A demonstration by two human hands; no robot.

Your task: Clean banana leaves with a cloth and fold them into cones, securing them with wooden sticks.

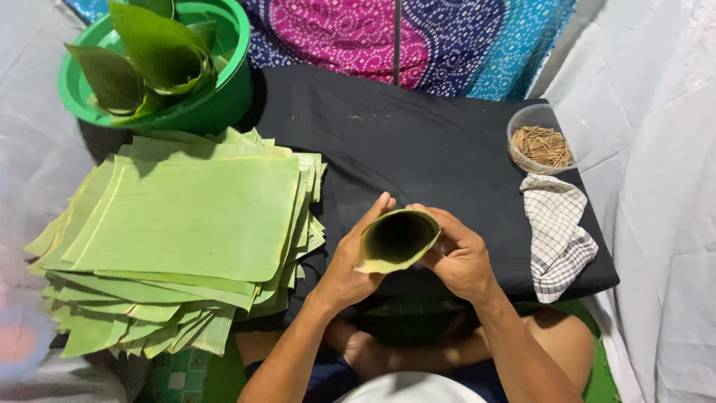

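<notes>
Both my hands hold one banana leaf rolled into a cone (pixel 397 240), its open mouth facing up toward the camera. My left hand (pixel 350 263) wraps the cone's left side, thumb along the rim. My right hand (pixel 456 256) grips the right side, with its fingers curled at the seam. The cone hangs just above the near edge of a black cloth-covered board (pixel 418 142).
A thick stack of cut green banana leaf sheets (pixel 186 224) lies at the left. A green basin (pixel 224 93) with several finished leaf cones sits at the far left. A clear bowl of small wooden sticks (pixel 542 142) and a checked cloth (pixel 558 233) are at the right.
</notes>
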